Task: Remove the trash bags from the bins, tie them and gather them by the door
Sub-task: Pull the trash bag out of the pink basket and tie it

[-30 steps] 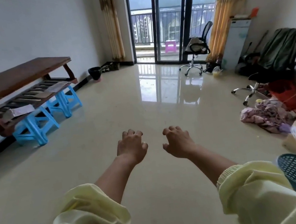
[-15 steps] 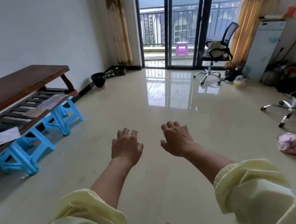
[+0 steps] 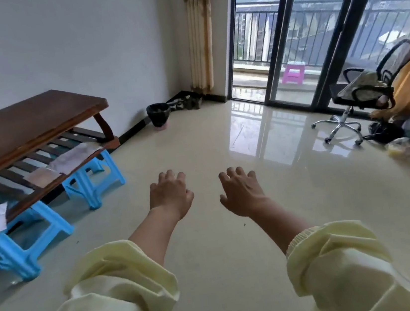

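Bin [image 3: 159, 114] stands far off, past wooden bench [image 3: 24, 121] and blue stools [image 3: 92, 180].

Bin [image 3: 159, 114] contents indiscernible; table [image 3: 24, 121] cut by left edge.

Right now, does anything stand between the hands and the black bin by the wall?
Nothing visible. Bare floor runs from the left hand and right hand to the black bin; the blue stools stand off to the left.
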`<action>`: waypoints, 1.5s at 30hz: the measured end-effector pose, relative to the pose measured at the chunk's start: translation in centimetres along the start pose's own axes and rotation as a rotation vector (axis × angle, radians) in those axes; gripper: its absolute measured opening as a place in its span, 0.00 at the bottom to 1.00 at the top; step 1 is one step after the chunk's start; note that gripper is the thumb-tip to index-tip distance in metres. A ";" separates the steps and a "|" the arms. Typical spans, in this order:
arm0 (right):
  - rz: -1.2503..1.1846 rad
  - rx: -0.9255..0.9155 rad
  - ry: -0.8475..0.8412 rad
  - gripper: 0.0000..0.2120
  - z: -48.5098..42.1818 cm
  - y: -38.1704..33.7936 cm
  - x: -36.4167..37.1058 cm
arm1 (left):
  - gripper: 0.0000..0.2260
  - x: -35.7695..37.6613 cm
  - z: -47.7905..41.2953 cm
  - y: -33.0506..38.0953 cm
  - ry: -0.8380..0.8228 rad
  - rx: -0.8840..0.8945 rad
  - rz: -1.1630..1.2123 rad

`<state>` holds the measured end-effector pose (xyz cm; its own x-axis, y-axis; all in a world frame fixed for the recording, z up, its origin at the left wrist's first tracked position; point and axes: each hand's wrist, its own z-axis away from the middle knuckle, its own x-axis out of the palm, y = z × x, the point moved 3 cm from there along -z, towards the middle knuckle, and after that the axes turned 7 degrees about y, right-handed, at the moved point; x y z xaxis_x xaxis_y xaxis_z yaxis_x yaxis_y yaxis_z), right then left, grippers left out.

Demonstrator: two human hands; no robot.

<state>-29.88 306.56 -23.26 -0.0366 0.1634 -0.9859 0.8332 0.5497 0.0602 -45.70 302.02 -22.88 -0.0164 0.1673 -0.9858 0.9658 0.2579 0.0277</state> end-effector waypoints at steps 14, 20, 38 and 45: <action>-0.024 0.010 0.018 0.17 -45.4 7.0 6.8 | 0.19 6.0 -44.7 -7.2 0.015 0.016 -0.037; -0.013 -0.021 0.022 0.17 -63.4 11.5 10.6 | 0.18 10.3 -62.3 -9.1 0.010 -0.025 -0.007; -0.063 -0.132 -0.057 0.18 -111.7 18.3 21.5 | 0.20 21.1 -108.3 -17.5 -0.076 -0.162 0.063; -0.084 -0.132 -0.072 0.18 -131.4 17.8 27.0 | 0.19 25.7 -127.0 -24.0 -0.082 -0.174 0.067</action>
<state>-88.57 428.43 -28.30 -0.0596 0.0551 -0.9967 0.7487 0.6628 -0.0081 -102.13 420.95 -27.81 0.0742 0.1130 -0.9908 0.9045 0.4108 0.1145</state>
